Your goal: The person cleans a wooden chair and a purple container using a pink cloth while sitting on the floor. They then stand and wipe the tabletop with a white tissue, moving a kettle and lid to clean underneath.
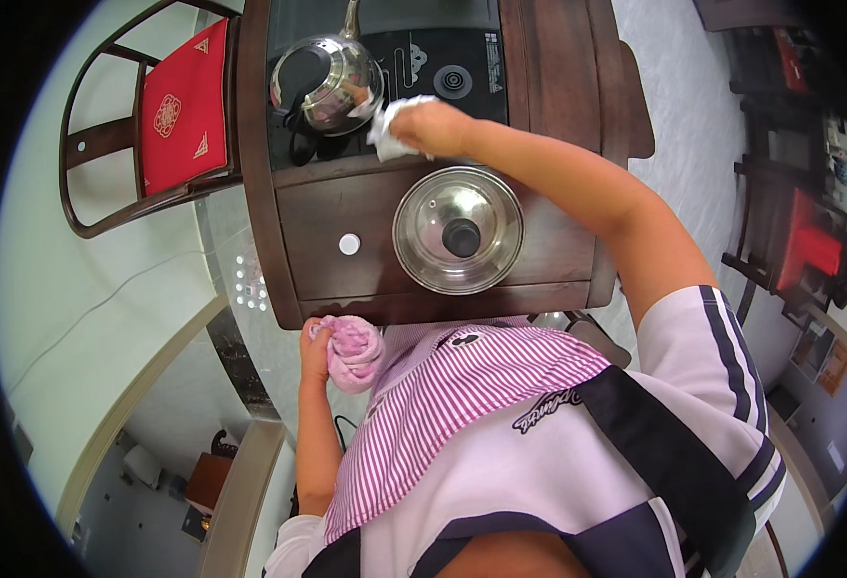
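My right hand (431,128) grips a crumpled white tissue or cloth (393,137) over the front edge of a black glass cooktop panel (423,94). Just left of it stands a shiny metal kettle (344,90) with a black lid, its spout pointing away from me. Bunched in my left hand (316,354) is a pink towel (355,354), held beside the table's near left corner. Between my arms, a round glass lid (423,209) with a metal rim and black knob (461,238) lies on the dark wooden table (308,209).
A small white round cap (350,244) sits left of the glass lid. Beyond the table's left side stands a wooden armchair with a red cushion (185,108). A dark stool (634,101) juts from the right side. My striped apron (459,376) touches the near edge.
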`<state>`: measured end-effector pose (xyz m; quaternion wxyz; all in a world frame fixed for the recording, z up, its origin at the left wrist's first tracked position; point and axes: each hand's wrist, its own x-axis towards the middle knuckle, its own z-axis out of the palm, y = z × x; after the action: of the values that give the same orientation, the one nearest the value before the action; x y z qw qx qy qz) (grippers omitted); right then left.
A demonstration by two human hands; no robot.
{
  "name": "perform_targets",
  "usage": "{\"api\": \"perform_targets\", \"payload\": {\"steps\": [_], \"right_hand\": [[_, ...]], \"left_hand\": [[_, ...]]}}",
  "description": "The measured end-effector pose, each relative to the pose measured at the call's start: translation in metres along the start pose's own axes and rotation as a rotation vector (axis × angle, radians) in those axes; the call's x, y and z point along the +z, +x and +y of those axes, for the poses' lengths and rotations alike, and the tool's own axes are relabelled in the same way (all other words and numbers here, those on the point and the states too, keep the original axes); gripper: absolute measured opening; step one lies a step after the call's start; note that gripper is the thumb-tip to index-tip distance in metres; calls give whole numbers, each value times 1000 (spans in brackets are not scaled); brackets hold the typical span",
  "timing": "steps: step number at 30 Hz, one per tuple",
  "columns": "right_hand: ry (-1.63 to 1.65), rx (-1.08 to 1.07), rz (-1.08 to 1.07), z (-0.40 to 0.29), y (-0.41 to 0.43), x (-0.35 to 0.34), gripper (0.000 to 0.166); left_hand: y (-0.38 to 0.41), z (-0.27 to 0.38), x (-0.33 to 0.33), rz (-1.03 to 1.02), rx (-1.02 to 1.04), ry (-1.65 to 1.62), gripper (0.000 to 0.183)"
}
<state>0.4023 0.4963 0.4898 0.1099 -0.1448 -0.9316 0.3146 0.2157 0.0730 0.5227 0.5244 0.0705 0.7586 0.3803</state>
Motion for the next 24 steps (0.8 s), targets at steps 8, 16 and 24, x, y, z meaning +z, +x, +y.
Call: {"api": "perform_targets", "payload": {"steps": [8,16,24], "right_hand": [[-214,94,-101,-23,19,-13,21],[-355,462,-1,2,64,-48,18],[-243,285,36,130,66,-97,34]], "left_hand": [[-1,0,1,16,-1,-43,10],[-6,0,3,30,14,-60,9],[-2,-2,2,32,20,-46,8]]}}
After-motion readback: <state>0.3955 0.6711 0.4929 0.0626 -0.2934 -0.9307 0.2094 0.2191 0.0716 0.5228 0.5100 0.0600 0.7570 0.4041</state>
